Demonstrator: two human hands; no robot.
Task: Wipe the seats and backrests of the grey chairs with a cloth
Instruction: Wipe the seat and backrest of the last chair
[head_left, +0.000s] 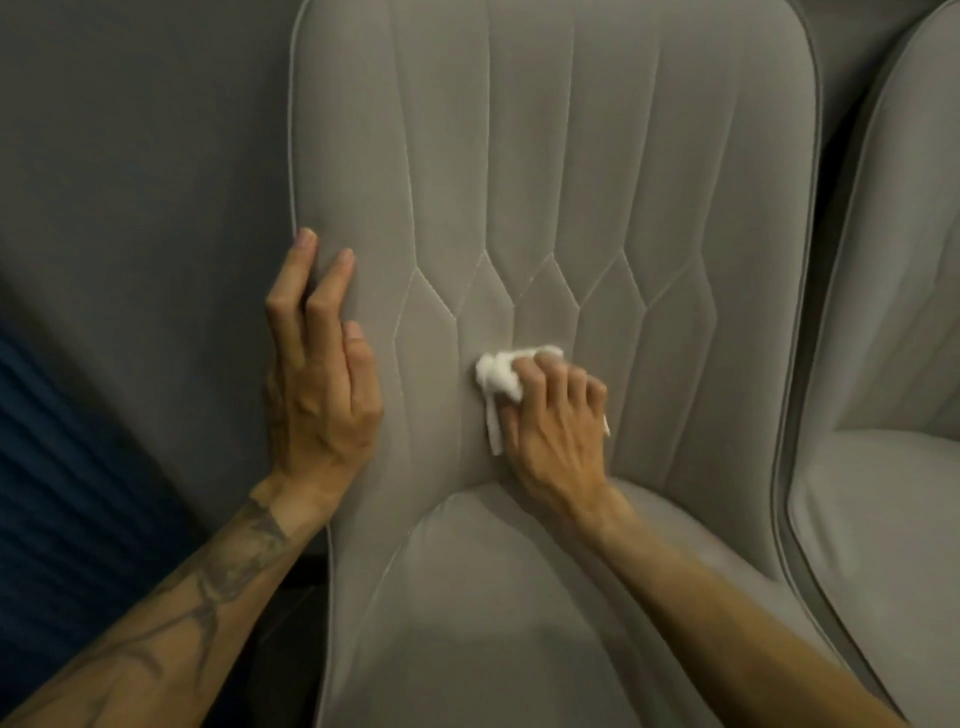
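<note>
A grey upholstered chair fills the view, its stitched backrest above and its seat below. My right hand presses a crumpled white cloth against the lower middle of the backrest, just above the seat crease. My left hand lies flat on the backrest's left edge, fingers extended and slightly apart, holding nothing. Most of the cloth is hidden under my right fingers.
A second grey chair stands close on the right, its backrest and seat partly in view. A grey wall lies behind on the left. A dark blue ribbed surface shows at the lower left.
</note>
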